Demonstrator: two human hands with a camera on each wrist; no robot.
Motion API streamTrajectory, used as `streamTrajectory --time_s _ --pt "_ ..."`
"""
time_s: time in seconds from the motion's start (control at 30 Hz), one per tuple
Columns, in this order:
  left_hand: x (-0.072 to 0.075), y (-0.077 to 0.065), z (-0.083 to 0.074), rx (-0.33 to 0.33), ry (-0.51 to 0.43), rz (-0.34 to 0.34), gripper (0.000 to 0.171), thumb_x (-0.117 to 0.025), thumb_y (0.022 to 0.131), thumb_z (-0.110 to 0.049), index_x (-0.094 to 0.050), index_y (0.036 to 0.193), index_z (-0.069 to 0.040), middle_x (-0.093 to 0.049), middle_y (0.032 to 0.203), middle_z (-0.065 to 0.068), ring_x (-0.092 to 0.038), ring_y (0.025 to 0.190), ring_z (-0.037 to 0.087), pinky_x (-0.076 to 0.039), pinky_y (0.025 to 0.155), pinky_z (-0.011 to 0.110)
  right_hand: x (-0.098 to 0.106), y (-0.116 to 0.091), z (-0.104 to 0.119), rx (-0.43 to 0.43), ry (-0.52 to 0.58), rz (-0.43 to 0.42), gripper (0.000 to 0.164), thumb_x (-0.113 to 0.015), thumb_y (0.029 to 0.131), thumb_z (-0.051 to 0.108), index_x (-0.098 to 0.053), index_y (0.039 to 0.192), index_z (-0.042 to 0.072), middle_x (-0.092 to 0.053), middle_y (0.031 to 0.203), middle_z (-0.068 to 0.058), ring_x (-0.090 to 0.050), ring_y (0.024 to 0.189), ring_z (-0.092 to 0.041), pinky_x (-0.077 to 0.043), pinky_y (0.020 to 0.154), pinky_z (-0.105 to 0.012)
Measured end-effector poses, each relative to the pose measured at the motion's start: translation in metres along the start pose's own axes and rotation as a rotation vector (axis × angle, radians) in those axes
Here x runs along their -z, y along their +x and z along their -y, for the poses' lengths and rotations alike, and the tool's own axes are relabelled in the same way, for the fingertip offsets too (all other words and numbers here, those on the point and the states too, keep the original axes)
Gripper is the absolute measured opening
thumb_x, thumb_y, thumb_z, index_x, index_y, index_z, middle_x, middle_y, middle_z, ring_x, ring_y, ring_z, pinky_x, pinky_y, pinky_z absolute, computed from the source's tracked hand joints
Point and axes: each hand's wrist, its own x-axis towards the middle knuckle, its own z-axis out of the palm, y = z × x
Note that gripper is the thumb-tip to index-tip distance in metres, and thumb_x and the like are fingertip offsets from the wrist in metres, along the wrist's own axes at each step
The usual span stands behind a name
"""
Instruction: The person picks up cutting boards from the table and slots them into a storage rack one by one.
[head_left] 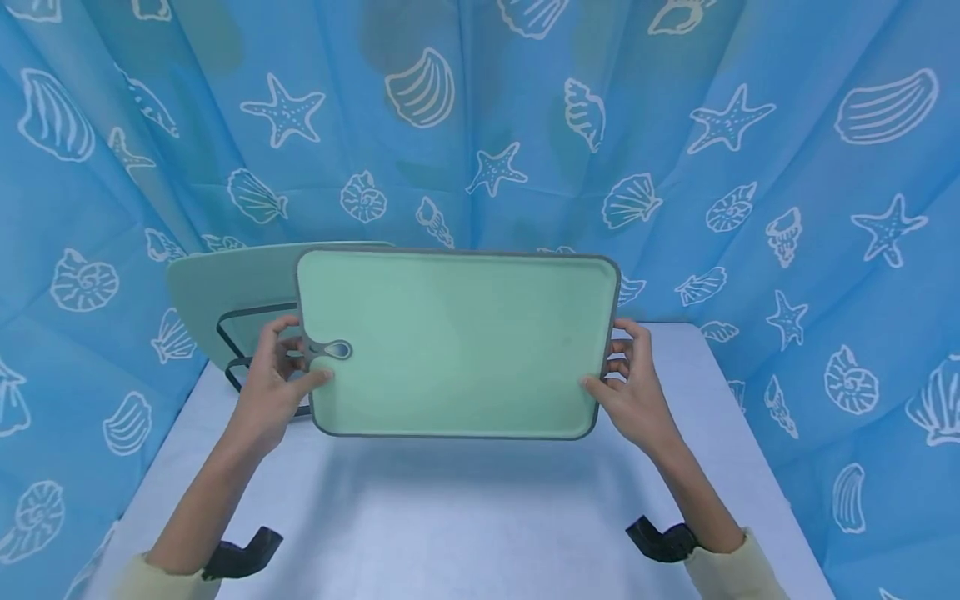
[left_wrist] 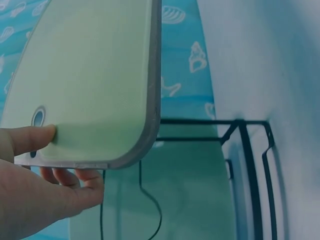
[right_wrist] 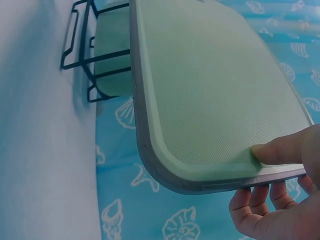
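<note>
A light green cutting board [head_left: 457, 342] with a grey rim is held up above the table, its broad face towards the head camera. My left hand [head_left: 273, 375] grips its left short edge beside a small oval hole, thumb on the face and fingers behind. On the opposite edge my right hand [head_left: 630, 383] pinches the board in the same way. The right wrist view shows the fine-textured face of the cutting board [right_wrist: 215, 90] and my right thumb pressing near its edge. Behind the board's left end, a second green board [head_left: 225, 283] leans in a black wire rack [head_left: 232, 333].
The white table [head_left: 480, 517] spreads beneath the held board, which casts a shadow on it. A blue curtain [head_left: 480, 108] with white shells and starfish surrounds the table at the back and sides. In the left wrist view the wire rack [left_wrist: 245, 165] stands close below my left hand.
</note>
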Motion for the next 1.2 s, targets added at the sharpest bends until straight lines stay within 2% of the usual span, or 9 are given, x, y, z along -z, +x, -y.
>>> streamTrajectory --time_s 0.23,0.47,0.57,0.73,0.97,1.07,1.2 --pt "0.018 0.002 -0.002 -0.018 0.032 -0.045 0.073 -0.063 0.093 0.003 -0.025 0.149 -0.021 -0.04 0.121 0.012 -0.042 0.099 0.026 -0.044 0.075 0.025 -0.012 0.014 0.01 0.022 0.042 0.024 0.081 -0.063 0.09 -0.01 -0.016 0.152 0.012 -0.042 0.116 -0.019 -0.051 0.092 -0.03 -0.052 0.072 -0.027" --pt "0.039 0.002 -0.002 -0.028 0.031 -0.064 0.073 -0.061 0.094 0.006 -0.023 0.147 -0.026 -0.038 0.119 0.007 -0.04 0.093 0.024 -0.042 0.072 0.022 -0.027 0.026 0.022 0.013 0.079 0.061 0.079 -0.064 0.091 -0.007 -0.017 0.152 0.014 -0.043 0.118 -0.019 -0.05 0.091 -0.03 -0.051 0.072 -0.03" --pt "0.047 0.003 -0.002 -0.058 -0.016 -0.069 0.073 -0.06 0.092 0.011 -0.026 0.144 -0.028 -0.037 0.115 0.006 -0.038 0.09 0.022 -0.041 0.071 0.02 -0.034 0.032 0.027 0.022 0.082 0.065 0.08 -0.064 0.091 -0.006 -0.018 0.152 0.015 -0.043 0.117 -0.019 -0.051 0.09 -0.03 -0.051 0.072 -0.03" --pt "0.061 0.004 -0.002 -0.124 -0.15 -0.078 0.071 -0.059 0.089 0.017 -0.033 0.139 -0.028 -0.037 0.11 0.007 -0.039 0.087 0.019 -0.042 0.07 0.018 -0.047 0.044 0.035 0.039 0.09 0.077 0.079 -0.064 0.09 -0.008 -0.018 0.151 0.014 -0.043 0.117 -0.019 -0.051 0.09 -0.029 -0.052 0.073 -0.032" --pt "0.081 0.005 0.0 -0.169 -0.289 -0.077 0.071 -0.056 0.089 0.021 -0.033 0.139 -0.024 -0.036 0.111 0.009 -0.041 0.083 0.016 -0.047 0.065 0.017 -0.065 0.061 0.043 0.102 0.109 0.078 0.078 -0.065 0.089 -0.009 -0.022 0.15 0.013 -0.044 0.116 -0.019 -0.053 0.09 -0.031 -0.054 0.074 -0.04" --pt "0.09 0.006 0.0 -0.176 -0.302 -0.101 0.073 -0.056 0.088 0.022 -0.034 0.139 -0.024 -0.038 0.11 0.008 -0.044 0.08 0.015 -0.048 0.065 0.016 -0.073 0.069 0.048 0.134 0.116 0.084 0.076 -0.065 0.089 -0.009 -0.024 0.149 0.012 -0.044 0.115 -0.018 -0.054 0.09 -0.031 -0.054 0.075 -0.042" --pt "0.103 0.006 -0.001 -0.148 -0.263 -0.134 0.073 -0.058 0.09 0.019 -0.032 0.14 -0.026 -0.041 0.112 0.005 -0.047 0.08 0.013 -0.049 0.066 0.014 -0.083 0.078 0.057 0.162 0.113 0.095 0.076 -0.066 0.088 -0.008 -0.024 0.149 0.012 -0.044 0.114 -0.017 -0.054 0.089 -0.031 -0.053 0.075 -0.042"
